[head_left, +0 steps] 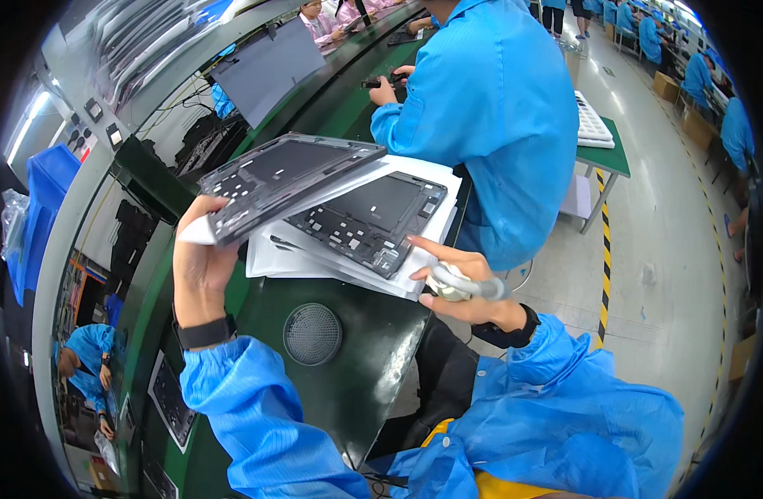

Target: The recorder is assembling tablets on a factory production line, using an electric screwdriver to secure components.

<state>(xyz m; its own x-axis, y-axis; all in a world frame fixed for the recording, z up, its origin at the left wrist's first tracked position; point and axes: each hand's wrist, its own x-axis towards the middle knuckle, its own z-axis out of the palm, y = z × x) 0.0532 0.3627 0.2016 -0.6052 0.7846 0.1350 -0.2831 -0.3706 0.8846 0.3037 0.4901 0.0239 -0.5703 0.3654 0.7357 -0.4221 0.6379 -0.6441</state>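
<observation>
My left hand (205,254) grips the near left end of a dark, thin tablet housing (294,166) and holds it tilted above the pile, with a white sheet (200,230) at its corner. Under it, a second tablet housing (373,218) lies on a stack of white sheets (269,259); small pale patches dot its inner side. At that housing's right corner is my right hand (469,291), its index finger stretched toward the edge. The other fingers close round a white-and-grey rounded tool with a tube-like end (460,283); its exact kind is unclear.
A round mesh-topped container (312,334) stands on the green bench (365,333). Another housing (172,399) lies at the lower left. A co-worker in blue (498,108) is close ahead, hands on a dark object. A white tray (594,121) rests on a side table to the right.
</observation>
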